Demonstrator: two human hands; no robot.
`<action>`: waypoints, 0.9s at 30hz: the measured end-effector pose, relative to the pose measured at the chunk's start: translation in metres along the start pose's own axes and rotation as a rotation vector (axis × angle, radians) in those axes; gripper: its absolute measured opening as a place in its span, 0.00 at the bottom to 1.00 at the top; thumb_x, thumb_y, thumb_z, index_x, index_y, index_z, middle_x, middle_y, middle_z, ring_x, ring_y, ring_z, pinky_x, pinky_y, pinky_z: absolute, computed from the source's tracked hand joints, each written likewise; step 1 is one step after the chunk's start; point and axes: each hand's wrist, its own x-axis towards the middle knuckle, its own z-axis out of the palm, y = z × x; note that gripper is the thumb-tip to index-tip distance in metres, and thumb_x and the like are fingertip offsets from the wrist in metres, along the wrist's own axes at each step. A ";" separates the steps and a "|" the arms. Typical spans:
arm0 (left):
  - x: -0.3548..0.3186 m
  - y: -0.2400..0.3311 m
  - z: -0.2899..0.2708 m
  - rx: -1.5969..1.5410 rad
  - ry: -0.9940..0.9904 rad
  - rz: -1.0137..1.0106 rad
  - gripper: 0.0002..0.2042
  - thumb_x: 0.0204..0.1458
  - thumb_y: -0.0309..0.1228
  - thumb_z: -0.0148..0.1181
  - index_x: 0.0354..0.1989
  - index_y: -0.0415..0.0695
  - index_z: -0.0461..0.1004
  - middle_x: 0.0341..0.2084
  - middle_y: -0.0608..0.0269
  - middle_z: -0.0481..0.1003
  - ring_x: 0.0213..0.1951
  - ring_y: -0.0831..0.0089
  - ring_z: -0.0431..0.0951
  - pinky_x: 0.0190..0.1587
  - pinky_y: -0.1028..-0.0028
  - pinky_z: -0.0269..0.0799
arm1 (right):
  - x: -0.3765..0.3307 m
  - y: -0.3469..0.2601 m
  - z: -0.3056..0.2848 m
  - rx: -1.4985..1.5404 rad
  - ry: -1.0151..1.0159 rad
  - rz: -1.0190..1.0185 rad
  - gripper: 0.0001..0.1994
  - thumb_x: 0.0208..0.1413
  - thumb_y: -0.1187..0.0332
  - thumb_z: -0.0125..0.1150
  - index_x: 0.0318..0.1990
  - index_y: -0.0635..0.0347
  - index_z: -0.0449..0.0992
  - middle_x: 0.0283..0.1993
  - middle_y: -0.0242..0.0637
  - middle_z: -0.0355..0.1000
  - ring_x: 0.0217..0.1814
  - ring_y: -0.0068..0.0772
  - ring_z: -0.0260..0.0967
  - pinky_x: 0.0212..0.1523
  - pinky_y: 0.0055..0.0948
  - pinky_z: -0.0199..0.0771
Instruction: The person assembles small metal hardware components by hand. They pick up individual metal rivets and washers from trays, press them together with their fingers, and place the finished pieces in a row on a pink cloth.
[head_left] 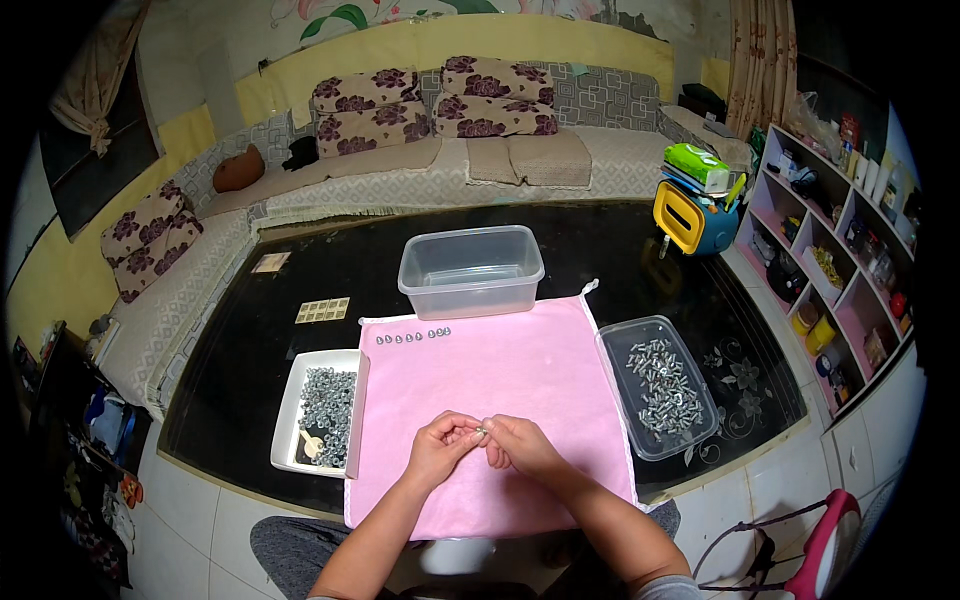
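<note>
hands: left hand [443, 443] and right hand [518, 444] meet fingertip to fingertip over the near-middle of the pink cloth mat [490, 370], forearms coming in from the lower edge
held item: small shiny metal fastener [481, 432] pinched between both hands' fingertips, above the mat; too small to tell whether it's a screw, a nut or both
grip: both hands closed, fingers curled in on the fastener
mat: lies flat on the dark glossy glass table [250, 350], near edge hanging over the table rim
finished row: short row of small metal pieces [413, 336] on the far left part of the mat, well apart from the hands
left tray: white rectangular tray of small grey metal nuts [320, 408], just beside the mat's left edge, touching or slightly under it
right tray: clear plastic rectangular tray of silver screws [660, 385], just beside the mat's right edge
far bin: clear plastic rectangular tub [470, 270], looks empty, at the mat's far edge
background: L-shaped couch with floral cushions [440, 100] behind the table; white and pink shelf unit [830, 270] to the right
</note>
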 end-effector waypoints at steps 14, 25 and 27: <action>-0.001 0.002 0.001 0.045 -0.012 -0.001 0.05 0.46 0.20 0.58 0.33 0.38 0.72 0.26 0.69 0.71 0.27 0.86 0.69 0.31 0.86 0.67 | -0.002 -0.002 0.001 0.019 0.021 0.037 0.18 0.59 0.58 0.40 0.26 0.63 0.68 0.17 0.31 0.64 0.17 0.20 0.60 0.20 0.20 0.64; 0.054 0.023 -0.018 0.513 0.073 0.130 0.06 0.42 0.27 0.63 0.29 0.40 0.76 0.22 0.69 0.69 0.24 0.84 0.65 0.29 0.83 0.64 | -0.009 -0.012 -0.019 -0.405 0.280 -0.186 0.09 0.54 0.66 0.50 0.32 0.63 0.71 0.20 0.32 0.67 0.22 0.20 0.64 0.25 0.21 0.65; 0.083 0.030 -0.035 0.706 0.117 0.242 0.07 0.42 0.27 0.62 0.30 0.40 0.76 0.22 0.64 0.68 0.23 0.78 0.67 0.30 0.79 0.66 | -0.014 -0.018 -0.018 -0.520 0.286 -0.205 0.08 0.52 0.66 0.51 0.31 0.61 0.71 0.22 0.36 0.68 0.24 0.29 0.66 0.27 0.26 0.66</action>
